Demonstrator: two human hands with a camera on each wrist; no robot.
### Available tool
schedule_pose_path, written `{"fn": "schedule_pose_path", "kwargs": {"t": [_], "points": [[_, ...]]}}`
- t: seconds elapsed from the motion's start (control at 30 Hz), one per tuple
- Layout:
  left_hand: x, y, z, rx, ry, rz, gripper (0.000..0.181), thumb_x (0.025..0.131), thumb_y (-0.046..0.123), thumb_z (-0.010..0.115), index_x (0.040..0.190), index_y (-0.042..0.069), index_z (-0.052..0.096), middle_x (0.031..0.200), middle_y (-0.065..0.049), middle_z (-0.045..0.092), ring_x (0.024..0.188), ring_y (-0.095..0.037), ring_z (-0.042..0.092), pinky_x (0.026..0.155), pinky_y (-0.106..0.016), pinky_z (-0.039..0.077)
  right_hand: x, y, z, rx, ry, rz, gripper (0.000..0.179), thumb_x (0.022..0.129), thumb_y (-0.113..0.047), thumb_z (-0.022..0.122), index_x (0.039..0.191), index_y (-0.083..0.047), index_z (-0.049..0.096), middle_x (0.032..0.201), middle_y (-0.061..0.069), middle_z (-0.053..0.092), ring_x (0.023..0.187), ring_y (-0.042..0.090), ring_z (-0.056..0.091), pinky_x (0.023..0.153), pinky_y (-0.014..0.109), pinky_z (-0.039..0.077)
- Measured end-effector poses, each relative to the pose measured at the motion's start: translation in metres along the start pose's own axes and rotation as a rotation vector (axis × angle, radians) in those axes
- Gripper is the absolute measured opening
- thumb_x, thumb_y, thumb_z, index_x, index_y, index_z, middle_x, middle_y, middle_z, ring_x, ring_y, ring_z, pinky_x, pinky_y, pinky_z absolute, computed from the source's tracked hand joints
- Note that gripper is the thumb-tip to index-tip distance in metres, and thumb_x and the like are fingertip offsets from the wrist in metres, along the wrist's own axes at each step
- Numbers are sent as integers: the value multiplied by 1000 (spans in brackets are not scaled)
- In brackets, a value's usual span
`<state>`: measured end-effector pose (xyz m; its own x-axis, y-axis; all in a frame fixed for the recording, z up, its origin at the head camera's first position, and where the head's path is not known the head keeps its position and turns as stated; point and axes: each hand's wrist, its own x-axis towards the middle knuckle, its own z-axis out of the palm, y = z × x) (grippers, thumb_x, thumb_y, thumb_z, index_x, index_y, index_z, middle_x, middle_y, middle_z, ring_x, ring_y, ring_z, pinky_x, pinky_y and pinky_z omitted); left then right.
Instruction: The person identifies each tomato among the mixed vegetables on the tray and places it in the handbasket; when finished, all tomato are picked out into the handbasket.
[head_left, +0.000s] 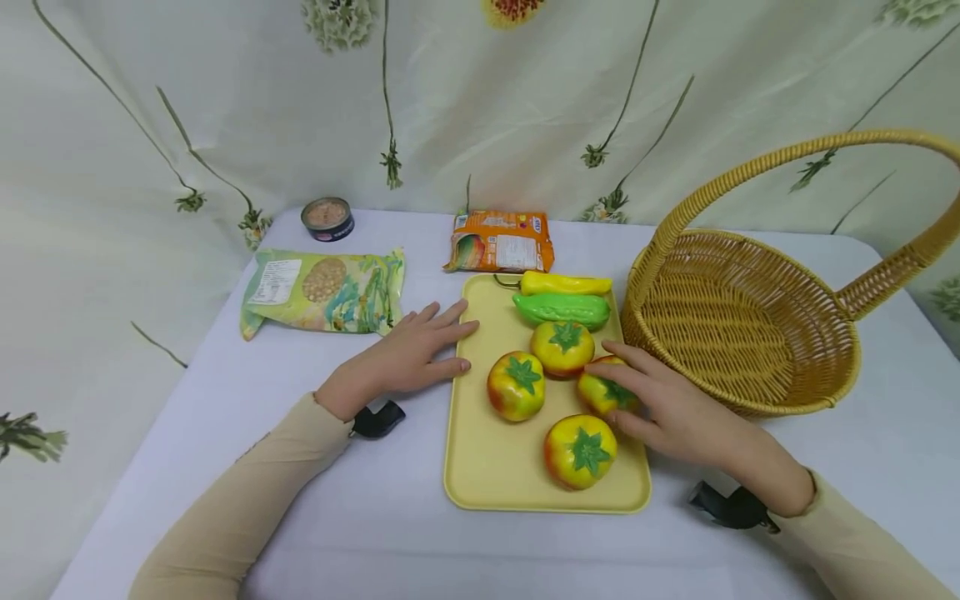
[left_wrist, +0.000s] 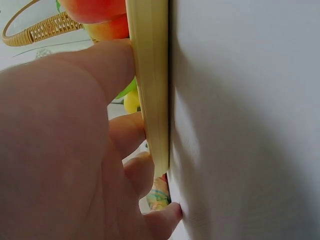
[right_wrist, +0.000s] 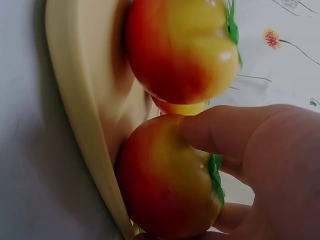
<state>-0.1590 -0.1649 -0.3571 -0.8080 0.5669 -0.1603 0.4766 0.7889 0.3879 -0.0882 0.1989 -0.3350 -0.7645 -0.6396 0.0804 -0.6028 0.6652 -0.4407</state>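
A pale yellow tray (head_left: 487, 471) lies on the table with several yellow-red tomatoes on it, each with a green star-shaped top. My right hand (head_left: 686, 412) holds the tomato (right_wrist: 162, 185) nearest the tray's right edge, thumb on one side and fingers round the other. Another tomato (head_left: 581, 452) sits just in front of it, and two more are to its left. My left hand (head_left: 408, 352) rests its fairly straight, spread fingers on the tray's left rim (left_wrist: 152, 95). At the tray's far end lie a yellow pepper (head_left: 566, 283) and a green bumpy gourd (head_left: 562, 309).
A wicker basket (head_left: 840, 354) with a tall arched handle stands right of the tray, close to my right hand. Behind the tray is an orange packet (head_left: 498, 242). A green bag (head_left: 322, 292) and a small tin (head_left: 327, 219) are at the back left.
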Motion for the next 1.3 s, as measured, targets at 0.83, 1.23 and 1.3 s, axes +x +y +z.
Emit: {"fn": "schedule_pose_path", "kwargs": {"t": [0.83, 1.23, 1.3], "points": [[1, 2, -1, -1, -2, 8, 64, 102, 44, 59, 157, 16, 42, 171, -13, 19, 153, -55, 16, 120, -75, 14, 0, 1, 2, -65, 21, -62, 62, 84, -7, 81, 142, -11, 59, 148, 24, 50, 134, 45, 53, 103, 61, 50], [1, 2, 0, -2, -9, 1, 64, 102, 43, 58, 157, 16, 41, 171, -13, 18, 153, -56, 15, 120, -74, 14, 1, 1, 4, -69, 16, -47, 63, 83, -7, 83, 142, -10, 59, 146, 24, 51, 130, 42, 56, 101, 58, 52], [0, 3, -2, -1, -6, 1, 64, 102, 43, 58, 157, 16, 41, 171, -13, 18, 153, -56, 15, 120, -74, 14, 1, 1, 4, -74, 14, -40, 64, 83, -7, 83, 142, -10, 59, 146, 24, 51, 129, 41, 57, 101, 57, 53]]}}
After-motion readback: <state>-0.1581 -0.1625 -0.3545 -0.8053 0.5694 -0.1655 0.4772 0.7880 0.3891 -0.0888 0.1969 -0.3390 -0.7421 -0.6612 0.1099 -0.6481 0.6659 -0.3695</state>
